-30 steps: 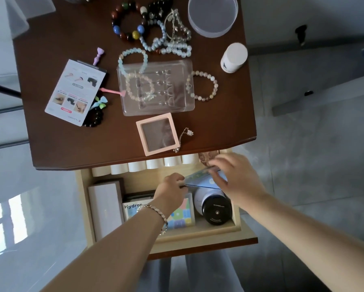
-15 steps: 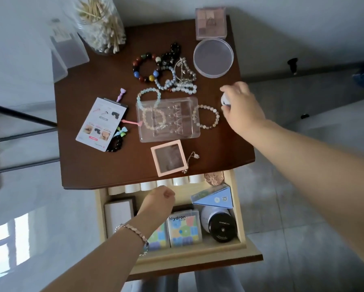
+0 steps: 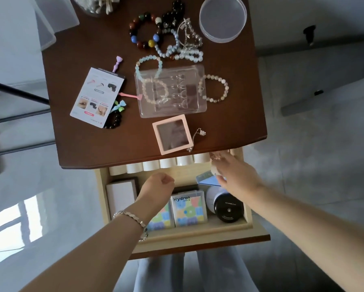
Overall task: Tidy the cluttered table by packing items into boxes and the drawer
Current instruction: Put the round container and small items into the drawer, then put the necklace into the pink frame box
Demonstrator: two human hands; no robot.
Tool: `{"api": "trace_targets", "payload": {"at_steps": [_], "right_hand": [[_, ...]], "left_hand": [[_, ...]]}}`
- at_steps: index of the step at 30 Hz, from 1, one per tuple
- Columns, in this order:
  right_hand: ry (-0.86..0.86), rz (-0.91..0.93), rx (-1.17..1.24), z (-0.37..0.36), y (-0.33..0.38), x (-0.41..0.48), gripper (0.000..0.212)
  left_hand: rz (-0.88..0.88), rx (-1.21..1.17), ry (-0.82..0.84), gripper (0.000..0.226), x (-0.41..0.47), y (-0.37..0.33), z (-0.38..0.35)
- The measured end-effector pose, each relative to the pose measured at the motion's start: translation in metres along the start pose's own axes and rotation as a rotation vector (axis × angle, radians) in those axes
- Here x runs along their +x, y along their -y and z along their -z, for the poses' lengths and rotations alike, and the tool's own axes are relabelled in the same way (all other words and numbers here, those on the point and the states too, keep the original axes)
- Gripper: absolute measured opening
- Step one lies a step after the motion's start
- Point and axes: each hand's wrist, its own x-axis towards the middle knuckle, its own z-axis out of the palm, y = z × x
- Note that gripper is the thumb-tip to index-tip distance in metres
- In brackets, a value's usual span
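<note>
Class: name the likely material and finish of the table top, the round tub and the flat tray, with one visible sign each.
Table top: likely varnished wood, dark brown with soft sheen. Round tub: frosted plastic, translucent. Flat tray: clear glossy plastic; bracelets show through it.

Top edge cuts glass jar of cotton swabs (image 3: 96,5). Under right hand (image 3: 235,175), small white object (image 3: 215,170) mostly hidden; grip unclear.
</note>
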Motion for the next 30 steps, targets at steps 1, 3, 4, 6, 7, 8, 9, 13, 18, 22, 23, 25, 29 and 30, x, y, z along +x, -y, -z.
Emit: {"api": "trace_targets", "payload": {"at_steps": [1,3,4,6,7,8,9,13,18,22,23,25,29,30], "right_hand": [[-0.041,-0.1,-0.005,-0.007,0.001,0.01,0.034],[-0.07,-0.234,-0.04,-0.016,0.003,0.028,0.037],[-0.07,-0.253,-0.077,-0.018,0.004,0.034,0.035],[-0.09,-0.244,-0.153,-0.022,0.008,0.04,0.028],[-0.116,-0.238,-0.199,-0.021,0.007,0.042,0.029],[-0.152,-0.242,-0.254,-0.022,0.005,0.044,0.033],[-0.157,-0.247,-0.291,-0.021,0.005,0.043,0.037],[-0.026,-0.288,-0.211,-0.011,0.016,0.03,0.043],[-0.037,-0.186,0.056,0.015,0.027,0.0,0.035],[-0.12,-0.184,0.241,0.051,0.029,-0.01,0.026],[-0.136,-0.195,0.274,0.057,0.03,-0.01,0.024],[-0.145,-0.212,0.326,0.066,0.033,-0.009,0.022],[-0.147,-0.227,0.529,0.077,0.048,-0.007,0.025],[-0.167,-0.229,0.617,0.082,0.053,-0.008,0.025]], "left_hand": [[-0.001,0.0,-0.001,0.014,0.002,0.002,0.001],[0.009,-0.013,0.0,0.013,0.003,0.005,0.003],[0.013,-0.023,-0.002,0.013,0.003,0.006,0.003],[0.021,-0.034,-0.002,0.013,0.004,0.009,0.004],[0.021,-0.041,-0.001,0.013,0.005,0.01,0.004],[0.021,-0.044,-0.001,0.013,0.005,0.009,0.005],[0.018,-0.046,-0.006,0.014,0.003,0.007,0.007],[-0.179,-0.049,-0.213,0.016,-0.017,-0.004,0.017],[-0.855,0.346,-0.699,0.042,-0.021,-0.032,0.043],[-0.632,0.777,-0.418,0.08,-0.01,-0.062,0.055],[-0.603,0.851,-0.403,0.082,-0.007,-0.067,0.055],[-0.576,0.896,-0.409,0.079,-0.005,-0.073,0.053],[-0.59,0.623,-0.463,0.076,-0.018,-0.07,0.051],[-0.571,0.468,-0.456,0.077,-0.024,-0.069,0.051]]}}
